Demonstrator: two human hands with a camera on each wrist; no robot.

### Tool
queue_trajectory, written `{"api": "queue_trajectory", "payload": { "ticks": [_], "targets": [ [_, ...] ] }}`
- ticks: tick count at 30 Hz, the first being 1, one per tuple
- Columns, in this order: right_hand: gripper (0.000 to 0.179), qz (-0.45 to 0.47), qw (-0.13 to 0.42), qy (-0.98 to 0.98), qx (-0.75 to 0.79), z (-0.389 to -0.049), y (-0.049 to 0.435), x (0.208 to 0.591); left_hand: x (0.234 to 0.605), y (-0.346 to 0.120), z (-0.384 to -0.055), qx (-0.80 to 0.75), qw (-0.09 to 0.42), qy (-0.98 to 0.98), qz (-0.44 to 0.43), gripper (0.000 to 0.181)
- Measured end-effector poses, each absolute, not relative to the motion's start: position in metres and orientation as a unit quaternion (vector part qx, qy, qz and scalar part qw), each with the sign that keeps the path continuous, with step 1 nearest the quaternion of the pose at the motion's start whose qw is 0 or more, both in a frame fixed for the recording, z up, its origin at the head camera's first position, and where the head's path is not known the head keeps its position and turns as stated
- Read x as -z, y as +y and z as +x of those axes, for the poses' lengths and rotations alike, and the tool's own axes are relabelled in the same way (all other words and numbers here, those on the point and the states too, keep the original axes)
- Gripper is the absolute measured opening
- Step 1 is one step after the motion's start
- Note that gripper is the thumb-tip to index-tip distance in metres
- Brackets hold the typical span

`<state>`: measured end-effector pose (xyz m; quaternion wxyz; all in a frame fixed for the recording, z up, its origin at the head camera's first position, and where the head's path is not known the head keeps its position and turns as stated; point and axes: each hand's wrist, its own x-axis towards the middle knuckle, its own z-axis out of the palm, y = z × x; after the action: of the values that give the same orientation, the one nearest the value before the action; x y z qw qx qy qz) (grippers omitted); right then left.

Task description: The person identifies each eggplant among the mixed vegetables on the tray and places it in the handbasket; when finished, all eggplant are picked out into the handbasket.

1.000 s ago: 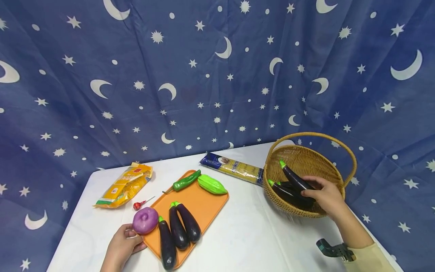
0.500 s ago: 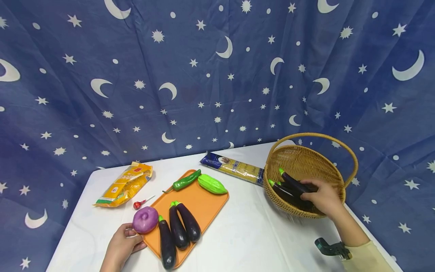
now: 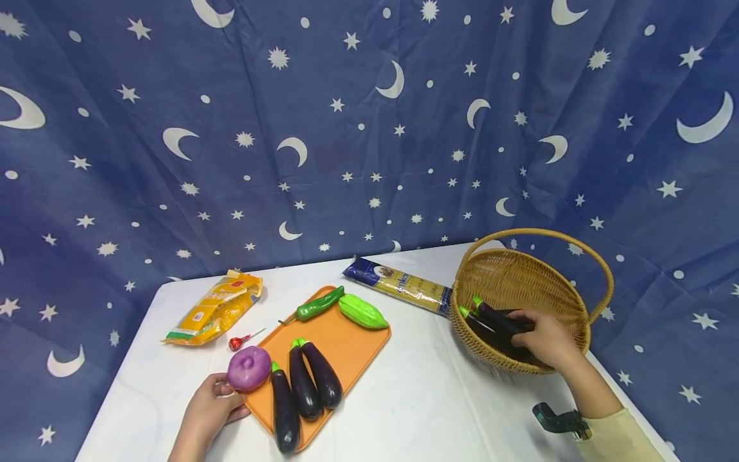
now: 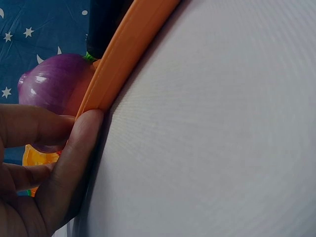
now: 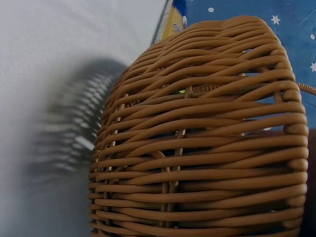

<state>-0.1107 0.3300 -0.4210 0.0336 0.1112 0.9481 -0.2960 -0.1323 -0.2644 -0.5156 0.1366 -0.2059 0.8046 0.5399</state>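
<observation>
In the head view my right hand [image 3: 547,339] reaches over the near rim of a wicker basket [image 3: 519,269] and grips an eggplant [image 3: 494,316]. Beneath it lies more dark eggplant [image 3: 479,327], partly hidden. My left hand [image 3: 209,409] pinches the near-left corner of an orange tray [image 3: 355,346], thumb and finger at its edge in the left wrist view. Beside those fingers sits a purple onion [image 3: 249,368]. Three eggplants [image 3: 305,388], a green pepper [image 3: 317,305] and a light green ridged vegetable [image 3: 362,312] lie on the tray. Basket weave [image 5: 207,148] hides the hand in the right wrist view.
Left of the tray are a yellow packet [image 3: 215,309] and a red lollipop [image 3: 237,343]. A blue-and-yellow pasta packet [image 3: 404,285] lies against the basket's left side. Over the basket arches a tall handle [image 3: 539,231]. A starry blue curtain [image 3: 335,141] stands behind the table.
My right hand has lowered the eggplant deeper into the basket, onto the eggplants there. The left hand keeps its hold on the tray corner. The head view has shifted slightly.
</observation>
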Motion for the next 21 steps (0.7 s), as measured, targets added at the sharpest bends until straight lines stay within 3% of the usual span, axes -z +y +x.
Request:
{"api": "queue_trajectory", "payload": {
  "ticks": [14, 21],
  "targets": [
    [0.053, 0.089, -0.1, 0.943, 0.306, -0.108, 0.316, 0.398, 0.512, -0.264, -0.133, -0.532, 0.13, 0.814, -0.194, 0.074],
    [0.053, 0.08, -0.128, 0.905, 0.397, -0.109, 0.301, 0.382, 0.512, -0.265, -0.131, -0.537, 0.131, 0.811, -0.192, 0.073]
  ]
}}
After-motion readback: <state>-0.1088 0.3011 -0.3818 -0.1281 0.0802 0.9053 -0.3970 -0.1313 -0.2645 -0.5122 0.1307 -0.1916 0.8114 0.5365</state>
